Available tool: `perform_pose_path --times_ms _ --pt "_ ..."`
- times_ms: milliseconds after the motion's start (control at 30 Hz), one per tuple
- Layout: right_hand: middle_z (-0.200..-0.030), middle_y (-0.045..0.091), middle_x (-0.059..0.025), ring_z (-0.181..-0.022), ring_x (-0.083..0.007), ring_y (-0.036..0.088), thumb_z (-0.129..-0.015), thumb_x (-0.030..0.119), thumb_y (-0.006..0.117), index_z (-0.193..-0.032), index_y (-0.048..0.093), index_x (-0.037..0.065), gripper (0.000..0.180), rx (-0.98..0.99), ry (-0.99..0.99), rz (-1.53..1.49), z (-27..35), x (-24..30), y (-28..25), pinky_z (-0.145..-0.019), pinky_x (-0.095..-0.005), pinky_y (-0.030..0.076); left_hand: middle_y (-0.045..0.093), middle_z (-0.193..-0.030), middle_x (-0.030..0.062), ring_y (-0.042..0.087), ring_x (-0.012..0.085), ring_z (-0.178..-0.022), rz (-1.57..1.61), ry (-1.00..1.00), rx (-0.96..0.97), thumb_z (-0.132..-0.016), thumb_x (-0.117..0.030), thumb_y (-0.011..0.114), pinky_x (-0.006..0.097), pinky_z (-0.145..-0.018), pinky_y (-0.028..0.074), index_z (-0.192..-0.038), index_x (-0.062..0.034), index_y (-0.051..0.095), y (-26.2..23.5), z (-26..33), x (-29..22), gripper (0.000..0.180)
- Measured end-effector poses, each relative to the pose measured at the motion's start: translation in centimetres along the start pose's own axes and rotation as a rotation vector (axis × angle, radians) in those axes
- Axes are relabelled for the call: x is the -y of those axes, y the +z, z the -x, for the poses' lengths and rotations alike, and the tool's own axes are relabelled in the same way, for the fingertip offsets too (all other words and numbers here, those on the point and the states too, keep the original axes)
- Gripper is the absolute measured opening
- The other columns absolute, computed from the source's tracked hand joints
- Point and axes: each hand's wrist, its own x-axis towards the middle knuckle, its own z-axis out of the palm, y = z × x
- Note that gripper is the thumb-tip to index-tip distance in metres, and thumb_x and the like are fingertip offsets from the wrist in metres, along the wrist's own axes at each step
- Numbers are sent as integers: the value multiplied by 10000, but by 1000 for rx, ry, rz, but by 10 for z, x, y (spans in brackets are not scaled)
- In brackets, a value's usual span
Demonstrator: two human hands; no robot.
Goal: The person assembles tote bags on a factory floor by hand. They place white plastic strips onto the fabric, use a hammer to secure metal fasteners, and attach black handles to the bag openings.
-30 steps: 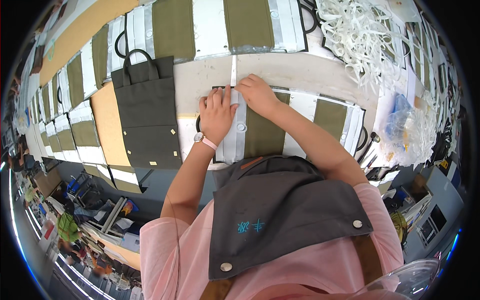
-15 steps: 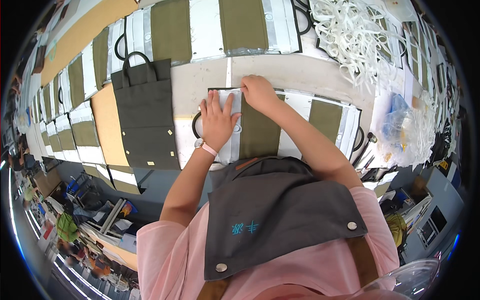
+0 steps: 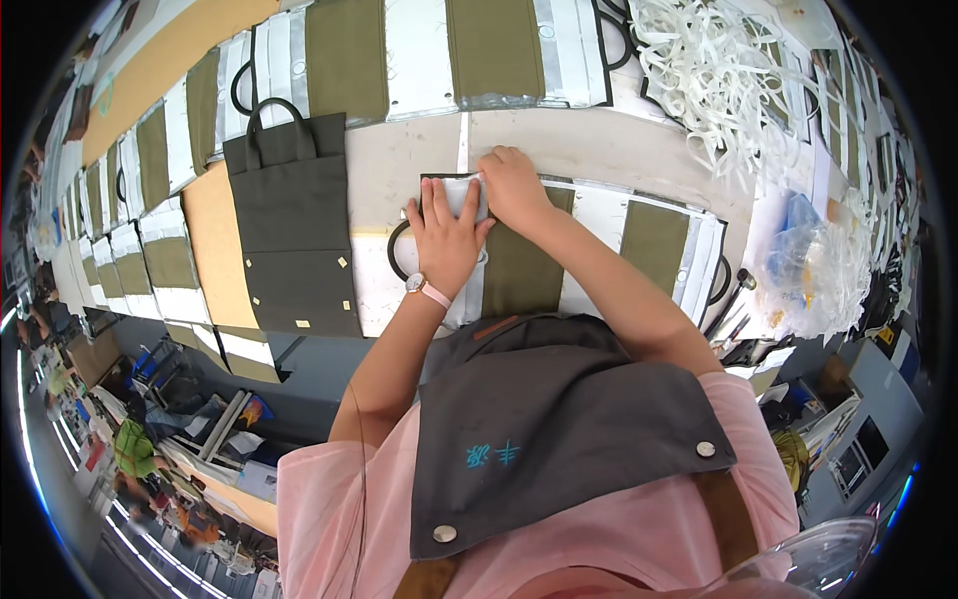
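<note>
An unfolded bag panel (image 3: 524,275) lies on the bench in front of me, with olive and white bands, a dark border and a black loop handle at each end. My left hand (image 3: 446,235) rests flat on its pale left part, fingers stretched toward the far edge. Close beside those fingertips, my right hand (image 3: 514,190) is closed, its fingers pinched at the far edge. A narrow white strip (image 3: 589,186) runs along that edge to the right of my hand. What exactly sits between the right fingers is hidden.
A dark handled bag (image 3: 294,220) with small yellow tabs lies to the left. More banded panels (image 3: 419,55) line the far side. White strips (image 3: 709,80) are heaped at the far right, above clear plastic (image 3: 813,260). A black-headed tool (image 3: 743,280) lies by the right edge.
My left hand has shifted slightly right, its index finger now nearer the right hand. The right hand has moved a little left along the far edge, still closed.
</note>
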Motion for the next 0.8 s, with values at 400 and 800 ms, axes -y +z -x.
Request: perform_pose_path --times_ms 400,800 --pt "-874 562 -51 -868 -250 520 -705 53 591 -798 612 58 96 16 -365 -16 7 -18 -14 -811 -362 455 460 -1249 242 416 373 -1222 46 38 -54 -856 -406 607 517 -1000 320 -1327 -141 492 1 -2 11 553" --pt "-901 560 -32 -898 -207 512 -731 113 579 -854 628 29 157 68 -498 191 12 -18 -26 -815 -328 449 490 -1222 174 461 330 -1170 50 90 36 -844 -299 634 459 -977 353 -1296 -104 513 -20 -13 19 508"
